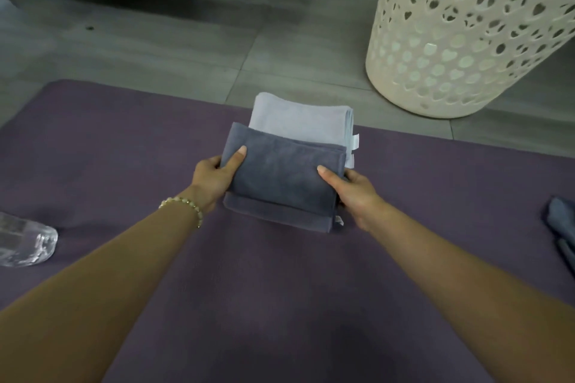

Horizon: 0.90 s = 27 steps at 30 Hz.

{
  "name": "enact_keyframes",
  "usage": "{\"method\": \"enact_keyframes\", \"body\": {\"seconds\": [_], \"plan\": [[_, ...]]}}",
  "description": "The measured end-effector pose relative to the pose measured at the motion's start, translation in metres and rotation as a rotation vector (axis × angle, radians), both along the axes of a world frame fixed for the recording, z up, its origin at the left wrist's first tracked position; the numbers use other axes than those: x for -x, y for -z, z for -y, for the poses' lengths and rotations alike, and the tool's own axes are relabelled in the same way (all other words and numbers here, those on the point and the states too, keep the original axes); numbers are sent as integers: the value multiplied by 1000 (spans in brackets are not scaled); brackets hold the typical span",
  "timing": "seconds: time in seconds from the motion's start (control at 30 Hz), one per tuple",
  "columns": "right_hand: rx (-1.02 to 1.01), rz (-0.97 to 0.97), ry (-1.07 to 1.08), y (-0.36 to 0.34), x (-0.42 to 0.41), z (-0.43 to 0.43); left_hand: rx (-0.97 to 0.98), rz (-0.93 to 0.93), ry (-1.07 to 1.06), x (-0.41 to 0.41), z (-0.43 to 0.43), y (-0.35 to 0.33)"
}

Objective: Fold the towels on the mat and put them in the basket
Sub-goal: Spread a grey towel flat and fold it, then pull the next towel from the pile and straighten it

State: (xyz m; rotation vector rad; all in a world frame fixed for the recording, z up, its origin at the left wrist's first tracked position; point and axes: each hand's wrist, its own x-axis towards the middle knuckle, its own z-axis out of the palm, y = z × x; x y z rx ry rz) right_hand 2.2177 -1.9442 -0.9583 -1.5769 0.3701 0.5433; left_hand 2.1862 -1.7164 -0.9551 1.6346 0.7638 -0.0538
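Left hand [212,176], right hand [357,193] — towel stack [281,179] between

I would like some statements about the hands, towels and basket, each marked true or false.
1. The left hand and the right hand grip the dark towel. True.
2. The dark towel lies under the light towel. False: it lies on top.
3. The basket stands on the mat. False: it stands on the floor beyond the mat.
4. A third towel lies at the mat's right side. True.
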Motion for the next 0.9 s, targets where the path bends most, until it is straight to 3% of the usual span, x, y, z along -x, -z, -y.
{"method": "enact_keyframes", "body": {"seconds": [0.27, 0.4, 0.5, 0.63, 0.8, 0.9], "plan": [[186, 49, 101, 18, -4, -6, -153, -69, -23, -14, 4, 22], [427, 486, 57, 20, 8, -6, -366, 51, -38, -5, 10, 24], [452, 622, -66, 22, 17, -1, -745, 320, 171, 12, 20, 23], [450, 575, -107, 23, 22, 32, -1026, 504, 551, 13, 46, 16], [597, 453, -115, 7, 25, 128, -1174, 370, 944, 0, 92, 7], [746, 416, -159, -18, 33, 201, -1274, 288, 1048, -4, 130, -3]]}}
